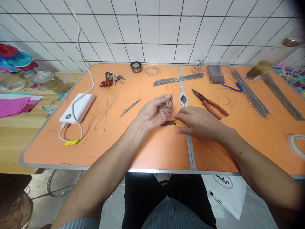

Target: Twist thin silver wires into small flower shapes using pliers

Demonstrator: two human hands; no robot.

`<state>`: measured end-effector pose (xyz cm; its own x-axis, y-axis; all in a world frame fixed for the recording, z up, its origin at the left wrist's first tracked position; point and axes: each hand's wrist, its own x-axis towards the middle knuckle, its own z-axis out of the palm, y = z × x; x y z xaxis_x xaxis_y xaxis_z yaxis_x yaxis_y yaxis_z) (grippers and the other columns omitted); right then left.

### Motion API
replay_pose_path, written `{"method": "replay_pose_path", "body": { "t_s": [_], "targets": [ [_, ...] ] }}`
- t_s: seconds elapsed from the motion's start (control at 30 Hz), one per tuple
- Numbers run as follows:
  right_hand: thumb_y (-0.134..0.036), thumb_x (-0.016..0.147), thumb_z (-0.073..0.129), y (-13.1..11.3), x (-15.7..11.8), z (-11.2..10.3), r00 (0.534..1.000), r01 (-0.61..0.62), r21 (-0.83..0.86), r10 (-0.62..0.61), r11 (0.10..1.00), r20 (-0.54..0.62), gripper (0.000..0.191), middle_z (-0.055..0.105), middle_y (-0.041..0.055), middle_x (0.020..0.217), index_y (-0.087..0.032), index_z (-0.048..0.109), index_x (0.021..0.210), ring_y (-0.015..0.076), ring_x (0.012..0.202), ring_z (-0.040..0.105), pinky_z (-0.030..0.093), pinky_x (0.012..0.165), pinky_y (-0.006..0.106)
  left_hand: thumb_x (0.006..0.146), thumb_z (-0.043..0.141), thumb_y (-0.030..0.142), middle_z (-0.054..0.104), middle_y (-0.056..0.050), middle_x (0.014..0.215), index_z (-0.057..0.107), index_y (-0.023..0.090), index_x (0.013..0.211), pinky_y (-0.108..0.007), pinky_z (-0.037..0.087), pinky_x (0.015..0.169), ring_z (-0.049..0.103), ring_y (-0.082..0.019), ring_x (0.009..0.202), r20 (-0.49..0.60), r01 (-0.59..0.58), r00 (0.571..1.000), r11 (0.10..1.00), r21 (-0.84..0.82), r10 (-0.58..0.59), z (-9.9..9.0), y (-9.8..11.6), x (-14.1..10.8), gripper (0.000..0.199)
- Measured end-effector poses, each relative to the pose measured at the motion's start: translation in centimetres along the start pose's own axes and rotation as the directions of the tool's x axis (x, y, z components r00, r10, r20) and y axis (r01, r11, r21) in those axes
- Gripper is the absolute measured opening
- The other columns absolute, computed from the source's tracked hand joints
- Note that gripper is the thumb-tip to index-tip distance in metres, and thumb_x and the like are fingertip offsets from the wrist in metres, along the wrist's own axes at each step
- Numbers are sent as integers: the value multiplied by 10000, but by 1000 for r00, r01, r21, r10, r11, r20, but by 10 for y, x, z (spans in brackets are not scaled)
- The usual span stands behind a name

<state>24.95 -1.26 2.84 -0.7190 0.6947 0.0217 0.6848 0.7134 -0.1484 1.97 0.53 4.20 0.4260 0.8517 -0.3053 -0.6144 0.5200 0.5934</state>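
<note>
My left hand (156, 111) is closed, palm turned up, and pinches a small tangle of thin bent wire (164, 105) in its fingertips. To its right, my right hand (200, 122) is closed around the yellow handles of small pliers (179, 126). Their dark jaws point left, just below my left hand, low over the table. A larger pair of red-handled pliers (209, 104) lies behind my right hand. Straight bundles of wire (178, 79) rest at the back, and a few short wires (130, 107) lie left of my left hand.
The orange folding table (152, 152) has a metal seam with a buckle-shaped cutout (183, 100). A white power bank (77, 108) with a cable, keys (111, 79) and a tape roll (136, 66) are at left. More wire bundles (250, 93) and a tilted clear bottle (271, 60) are at right.
</note>
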Motion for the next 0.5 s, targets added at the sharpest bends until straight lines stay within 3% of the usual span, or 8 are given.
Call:
{"method": "replay_pose_path", "body": {
  "t_s": [0.17, 0.37, 0.5],
  "targets": [
    [-303, 1054, 708, -3, 4, 6, 999, 34, -95, -36, 995, -25, 236, 743, 145, 1189, -159, 769, 1232, 303, 1029, 668, 417, 838, 401, 986, 770, 165, 550, 49, 614, 648, 162, 817, -140, 411, 490, 495, -42, 483, -49, -7, 999, 1000, 29, 9, 4, 2, -2, 208],
    [-118, 1017, 576, -12, 12, 16, 998, 46, -343, -54, 938, -13, 193, 707, 170, 1000, -126, 768, 1033, 291, 868, 596, 276, 733, 410, 979, 756, 143, 559, 54, 603, 652, 157, 823, -140, 400, 475, 495, -39, 471, -36, -36, 999, 999, 27, 37, 0, 4, -1, 188],
    [-185, 1083, 580, -10, 14, 22, 998, 31, -334, -47, 942, -39, 198, 708, 158, 980, -127, 754, 1007, 280, 868, 590, 244, 711, 399, 993, 730, 135, 563, 54, 601, 655, 155, 831, -139, 411, 472, 509, -44, 467, -40, -45, 998, 999, 17, 46, -3, 5, 0, 180]
  ]
}}
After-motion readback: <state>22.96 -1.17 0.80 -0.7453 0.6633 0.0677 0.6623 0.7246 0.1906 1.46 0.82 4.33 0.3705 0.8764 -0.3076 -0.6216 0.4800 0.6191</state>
